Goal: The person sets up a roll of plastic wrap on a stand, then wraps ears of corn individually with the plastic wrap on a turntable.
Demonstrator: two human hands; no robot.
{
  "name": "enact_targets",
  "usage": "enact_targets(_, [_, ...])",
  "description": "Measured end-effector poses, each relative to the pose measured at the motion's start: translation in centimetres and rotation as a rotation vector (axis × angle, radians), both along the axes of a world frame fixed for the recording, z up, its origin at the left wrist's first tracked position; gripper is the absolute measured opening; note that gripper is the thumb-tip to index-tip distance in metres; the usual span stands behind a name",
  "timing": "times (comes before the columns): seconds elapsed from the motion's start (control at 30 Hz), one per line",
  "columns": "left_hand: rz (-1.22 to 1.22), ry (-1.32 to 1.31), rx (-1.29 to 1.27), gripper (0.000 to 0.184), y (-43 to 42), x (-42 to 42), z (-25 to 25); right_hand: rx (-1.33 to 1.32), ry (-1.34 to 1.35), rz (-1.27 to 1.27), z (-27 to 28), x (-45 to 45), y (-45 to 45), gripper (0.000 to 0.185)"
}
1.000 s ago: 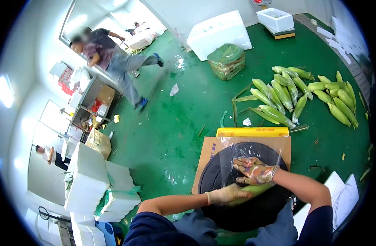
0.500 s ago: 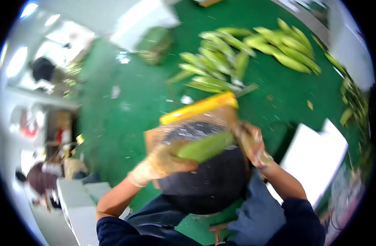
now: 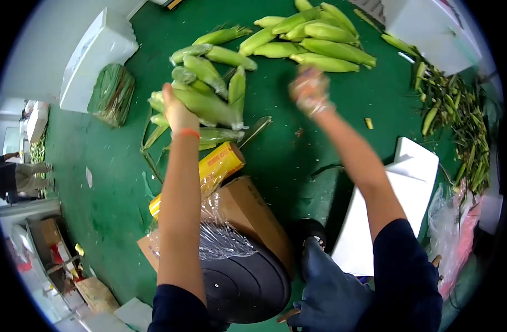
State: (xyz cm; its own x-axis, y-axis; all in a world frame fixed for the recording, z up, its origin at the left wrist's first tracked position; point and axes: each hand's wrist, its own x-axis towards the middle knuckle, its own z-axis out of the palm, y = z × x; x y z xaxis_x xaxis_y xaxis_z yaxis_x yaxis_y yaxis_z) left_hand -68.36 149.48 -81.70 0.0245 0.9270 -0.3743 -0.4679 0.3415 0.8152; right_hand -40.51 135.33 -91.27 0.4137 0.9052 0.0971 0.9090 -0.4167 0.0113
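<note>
My left hand is closed around the end of a green corn ear at the pile of film-wrapped corn. Just short of the second pile of corn, my gloved right hand is over the floor, its fingers smeared by motion. Below my left forearm lie a yellow roll of film and a cardboard box. Loose clear film covers part of the round black lid.
White foam pieces lie right of my leg. Husks and leaves are heaped at the far right, near pink and clear plastic. A wrapped green bundle stands by a white foam box. A person stands far left.
Both hands have moved forward from the black lid to the corn piles, the left carrying the ear and the right swinging outward. The camera view has turned to the right.
</note>
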Motion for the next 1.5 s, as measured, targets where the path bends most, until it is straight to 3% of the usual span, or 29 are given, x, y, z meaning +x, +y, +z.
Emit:
enact_targets(0.03, [0.129,0.002,-0.096,0.057,2.3,-0.5,0.1,-0.307,-0.063,-0.053,-1.6,4.4,0.8,0.027])
enact_targets(0.1, [0.179,0.017,-0.223,0.044,7.4,-2.8,-2.6,-0.058,-0.071,-0.198,-4.6,9.7,0.4,0.039])
enact_targets(0.17, [0.138,0.091,-0.294,0.041,9.8,-3.9,-3.1,0.034,-0.054,-0.156,-2.6,9.2,-0.1,0.061])
enact_targets(0.27, [-0.048,0.126,-0.414,0.04,8.3,-3.9,-2.7,-0.19,-0.093,-0.261,-0.7,8.7,1.4,0.034])
enact_targets(0.33, [-0.294,0.223,-0.284,0.04,6.5,-5.1,-2.7,-0.086,-0.204,-0.33,-3.1,9.0,1.9,0.026])
enact_targets(0.37, [-0.378,0.263,-0.157,0.041,5.4,-6.6,-1.7,-0.168,-0.158,-0.278,-3.4,9.9,1.8,0.059])
enact_targets(0.4, [-0.456,0.312,-0.045,0.042,3.8,-8.5,-0.4,-0.211,-0.143,-0.213,-1.0,8.2,0.3,0.064])
enact_targets(0.43, [-0.531,0.559,0.157,0.042,1.8,-11.0,1.8,-0.188,-0.119,-0.142,-1.3,8.3,-1.1,0.066])
enact_targets(0.47, [-0.603,0.801,0.26,0.041,-1.2,-13.4,5.3,-0.188,0.15,-0.175,-3.9,9.9,-2.3,0.063])
enact_targets(0.5, [-0.658,0.963,0.229,0.044,-3.7,-17.1,7.4,-0.113,0.183,-0.018,-4.2,9.7,-3.5,0.062])
enact_targets(0.53, [-0.719,1.126,0.192,0.046,-6.6,-21.5,9.3,0.026,0.51,0.077,-0.9,6.1,-5.7,0.062])
enact_targets(0.6, [-0.656,1.481,0.154,0.051,-14.1,-29.7,11.9,0.121,0.703,-0.051,3.7,-1.7,-7.8,0.055])
enact_targets(0.63, [-0.657,1.514,0.095,0.054,-18.1,-32.5,13.1,0.188,0.871,0.107,7.5,-6.4,-9.2,0.055])
enact_targets(0.73, [-0.754,1.625,-0.265,0.059,-27.7,-36.2,13.5,0.259,0.89,0.514,16.7,-19.7,-11.7,0.057])
enact_targets(0.8, [-0.747,1.525,-0.298,0.056,-30.5,-35.5,11.7,0.322,0.961,0.756,17.7,-26.3,-11.7,0.059])
enact_targets(0.87, [-0.783,1.808,-0.26,0.051,-31.0,-31.9,11.2,0.242,1.04,0.869,17.5,-31.5,-11.6,0.062])
enact_targets(0.9, [-0.689,1.883,-0.143,0.049,-31.4,-32.6,8.8,0.286,0.856,0.945,15.8,-33.2,-11.8,0.066])
enact_targets(1.0, [-0.286,1.451,0.144,0.04,-32.6,-33.5,6.5,0.301,0.578,1.034,15.3,-35.0,-12.6,0.072])
enact_targets(1.07, [-0.499,1.091,0.495,0.042,-31.7,-36.4,7.5,0.253,0.502,1.05,16.2,-35.3,-14.2,0.074])
enact_targets(1.1, [-0.221,0.733,0.069,0.043,-32.4,-35.0,10.0,0.074,0.474,1.097,17.0,-35.2,-14.6,0.074])
enact_targets(1.13, [-0.025,0.4,0.031,0.039,-32.2,-35.1,10.5,-0.094,0.445,1.134,17.7,-35.1,-14.6,0.074])
enact_targets(1.2, [0.062,0.383,0.189,0.031,-31.9,-31.9,12.2,-0.093,0.676,1.259,17.4,-35.1,-14.9,0.065])
enact_targets(1.27, [-0.168,0.905,0.527,0.024,-30.6,-31.5,9.7,-0.079,0.698,1.316,17.8,-34.5,-13.9,0.06])
enact_targets(1.3, [-0.13,0.746,0.549,0.02,-30.2,-30.5,7.6,-0.077,0.687,1.301,17.7,-34.4,-14.0,0.06])
enact_targets(1.33, [-0.278,0.884,0.559,0.044,-29.3,-30.6,5.5,0.116,0.532,1.233,17.2,-34.4,-14.6,0.057])
enact_targets(1.37, [-0.411,1.287,0.717,0.06,-29.3,-29.4,7.4,0.298,0.373,1.159,17.0,-34.5,-15.5,0.053])
enact_targets(1.4, [-0.539,1.688,0.867,0.076,-29.5,-28.2,9.4,0.242,0.349,1.037,18.8,-34.4,-17.4,0.053])
enact_targets(1.43, [-0.576,1.603,0.806,0.092,-28.9,-28.6,8.6,0.171,0.39,0.947,19.0,-34.0,-19.4,0.053])
enact_targets(1.5, [-0.669,1.728,0.809,0.08,-27.5,-29.0,8.4,0.061,0.407,0.765,17.8,-32.9,-22.0,0.059])
